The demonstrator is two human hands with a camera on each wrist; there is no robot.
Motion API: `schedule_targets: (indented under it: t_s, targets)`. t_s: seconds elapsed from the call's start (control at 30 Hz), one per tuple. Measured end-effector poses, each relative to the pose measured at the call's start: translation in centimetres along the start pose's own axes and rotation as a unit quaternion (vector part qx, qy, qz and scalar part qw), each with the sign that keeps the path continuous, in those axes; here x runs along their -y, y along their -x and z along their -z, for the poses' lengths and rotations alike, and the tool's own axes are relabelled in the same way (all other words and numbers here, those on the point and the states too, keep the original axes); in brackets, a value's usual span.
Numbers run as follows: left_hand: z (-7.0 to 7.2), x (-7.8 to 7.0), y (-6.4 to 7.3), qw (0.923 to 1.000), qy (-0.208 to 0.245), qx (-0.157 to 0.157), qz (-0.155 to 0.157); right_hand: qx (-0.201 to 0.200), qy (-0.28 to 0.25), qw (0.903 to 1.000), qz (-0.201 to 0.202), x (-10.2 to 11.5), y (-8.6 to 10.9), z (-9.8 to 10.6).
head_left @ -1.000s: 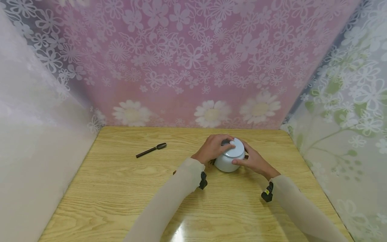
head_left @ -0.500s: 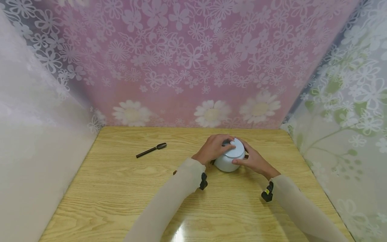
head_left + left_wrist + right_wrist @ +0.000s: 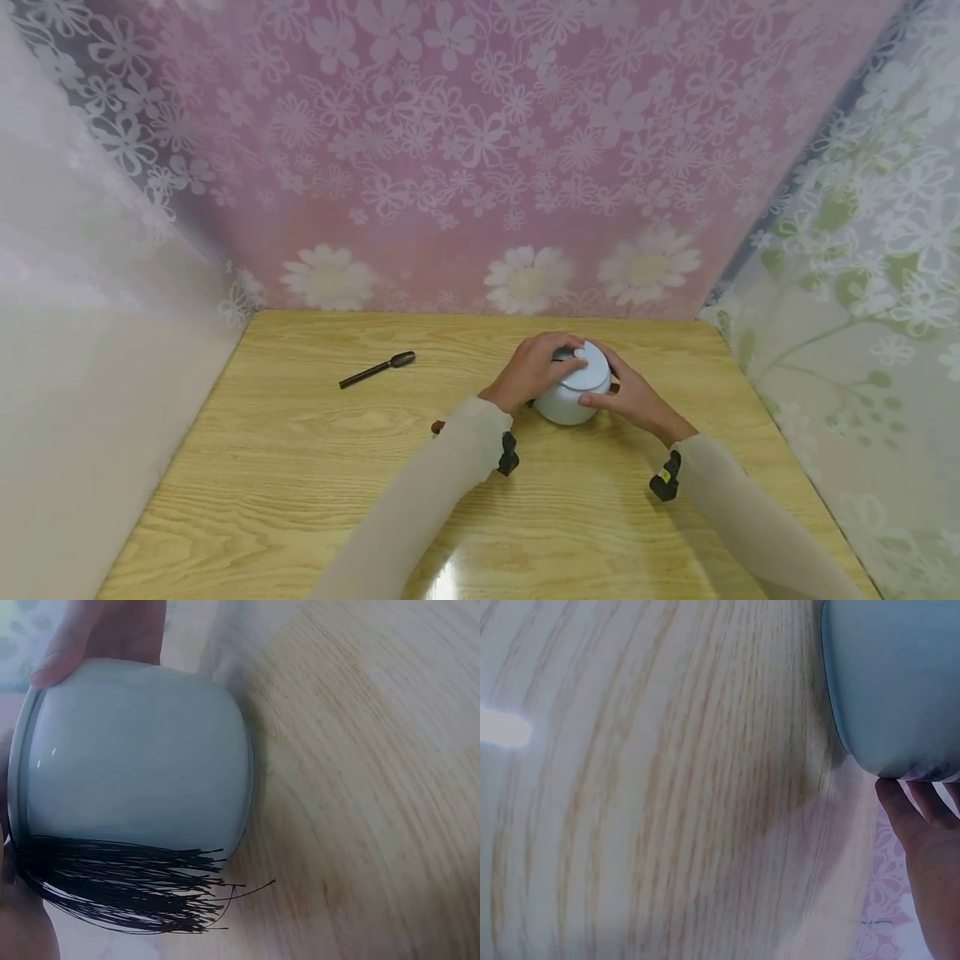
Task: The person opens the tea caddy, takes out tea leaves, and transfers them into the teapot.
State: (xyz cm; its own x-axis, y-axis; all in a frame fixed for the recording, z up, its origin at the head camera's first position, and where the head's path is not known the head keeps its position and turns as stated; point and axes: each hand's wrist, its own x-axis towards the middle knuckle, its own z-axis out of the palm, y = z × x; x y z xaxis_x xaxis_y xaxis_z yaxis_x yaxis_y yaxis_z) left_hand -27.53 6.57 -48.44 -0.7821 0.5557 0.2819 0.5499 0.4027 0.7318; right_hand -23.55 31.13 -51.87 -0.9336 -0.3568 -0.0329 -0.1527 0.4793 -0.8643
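A pale blue, glossy lidded jar (image 3: 567, 407) stands on the table, right of its middle in the head view. My left hand (image 3: 531, 372) reaches over the jar's left side and pinches the lid (image 3: 588, 372) at the top between thumb and fingers. The right hand (image 3: 633, 400) grips the jar's body from the right, thumb in front and fingers behind. In the left wrist view, a black tassel (image 3: 127, 885) of thin strands hangs along the jar's side, below the left hand. The jar's inside is hidden.
A black spoon-like utensil (image 3: 377, 369) lies on the wooden table (image 3: 300, 483), left of the jar. A small brown thing (image 3: 437, 427) peeks out behind the left sleeve. Patterned curtains (image 3: 480, 167) enclose the table at the back and sides.
Both hands stay on the jar. The dark patch between the left thumb and forefinger has become smaller since one second ago. The head view has shifted slightly.
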Motion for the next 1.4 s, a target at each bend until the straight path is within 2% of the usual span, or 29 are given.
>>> schedule_targets:
  t_s: [0.27, 0.5, 0.63, 0.77, 0.93, 1.2, 1.4]
  targets:
    - [-0.2, 0.0, -0.2, 0.9995, 0.03, 0.006, 0.005, 0.0, 0.003, 1.0, 0.0, 0.0, 0.3, 0.5]
    - [0.0, -0.3, -0.6, 0.9998, -0.007, 0.008, -0.014, 0.002, 0.005, 1.0, -0.006, -0.1, 0.3, 0.8]
    - [0.9, -0.3, -0.5, 0.9998, -0.005, 0.006, -0.02, 0.003, 0.002, 1.0, -0.003, 0.0, 0.4, 0.8]
    - [2.8, 0.0, -0.1, 0.9998, 0.001, -0.002, -0.02, -0.021, 0.02, 0.9995, 0.009, 0.2, 0.4, 1.2]
    - [5.6, 1.4, 0.8, 0.9999, -0.003, -0.016, -0.003, -0.057, 0.036, 0.9974, 0.026, 0.8, 0.5, 2.3]
    - [10.3, 4.0, 3.1, 0.9981, -0.023, -0.048, 0.031, -0.099, 0.069, 0.9925, 0.019, 2.1, 0.7, 4.5]
    - [13.6, 5.6, 5.3, 0.9946, -0.038, -0.063, 0.073, -0.137, 0.096, 0.9859, 0.005, 2.3, 0.9, 6.0]
